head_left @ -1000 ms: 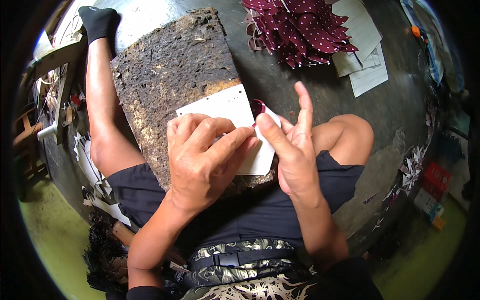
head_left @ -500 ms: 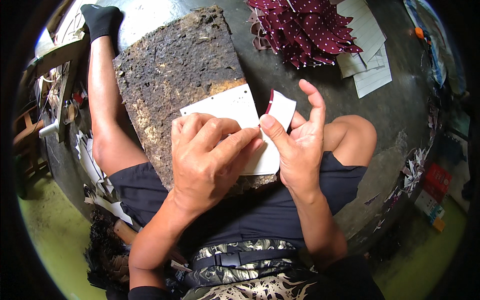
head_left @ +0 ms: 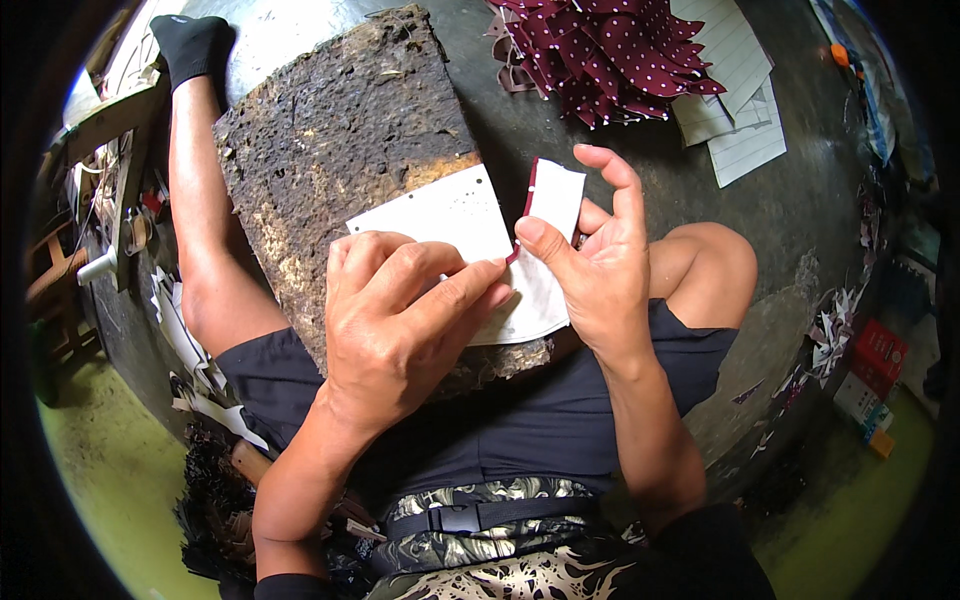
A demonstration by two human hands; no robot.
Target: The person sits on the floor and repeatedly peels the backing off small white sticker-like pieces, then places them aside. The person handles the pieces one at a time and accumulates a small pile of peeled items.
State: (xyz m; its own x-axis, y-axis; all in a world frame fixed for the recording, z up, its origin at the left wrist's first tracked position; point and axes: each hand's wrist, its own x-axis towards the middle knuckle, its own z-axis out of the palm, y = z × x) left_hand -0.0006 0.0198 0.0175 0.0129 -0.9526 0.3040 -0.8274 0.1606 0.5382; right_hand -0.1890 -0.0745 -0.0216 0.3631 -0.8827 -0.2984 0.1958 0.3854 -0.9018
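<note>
Both hands meet over a thick, worn, dark-brown board across my lap. My right hand [head_left: 605, 270] grips a small white-backed piece [head_left: 556, 190] with a narrow maroon edge, its thumb on the white face and its index finger raised. The fingertips of my left hand [head_left: 395, 310] pinch the maroon edge lower down, where it bends. The piece's upper end sticks up past my right thumb. Beneath the hands lies a white sheet [head_left: 445, 210] with dark dots near its corners; my left fingers cover part of it.
The board [head_left: 350, 120] reaches far between my legs. A heap of maroon, white-dotted pieces [head_left: 610, 60] sits at the far right beside lined paper sheets [head_left: 745, 140]. White scraps [head_left: 835, 330] and a red box [head_left: 878, 355] lie at the right. Dark scraps [head_left: 215, 500] pile at lower left.
Both hands stay on the white-backed piece. My left hand has shifted slightly left, and more of the maroon edge shows near its fingertips. The board and sheet appear slightly further left.
</note>
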